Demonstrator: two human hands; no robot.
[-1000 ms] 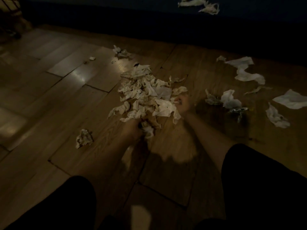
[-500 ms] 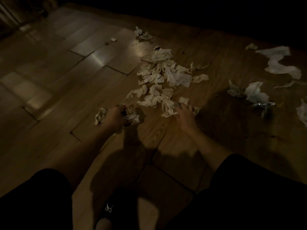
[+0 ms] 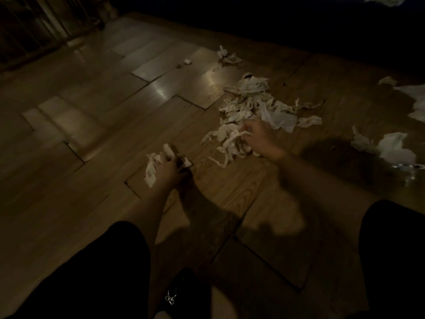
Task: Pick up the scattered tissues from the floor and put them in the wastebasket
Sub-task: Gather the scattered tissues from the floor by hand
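Observation:
A heap of crumpled white tissues (image 3: 259, 107) lies on the dim wooden floor (image 3: 103, 139), right of centre. My right hand (image 3: 257, 137) rests on the heap's near edge, fingers curled around a twisted tissue strand (image 3: 230, 143). My left hand (image 3: 169, 171) is lower and to the left, closed on a wad of tissues (image 3: 153, 165) just above the floor. No wastebasket is in view.
More loose tissues lie at the right (image 3: 391, 146), far right (image 3: 414, 97), and beyond the heap (image 3: 227, 56). A small scrap (image 3: 187, 61) sits farther back. Dark railings (image 3: 34, 31) stand at top left. My dark-clothed knees fill the bottom corners.
My left hand has moved left off the heap and closed over the stray tissue that lay there. My right hand has shifted forward into the heap's near edge. The view has panned left.

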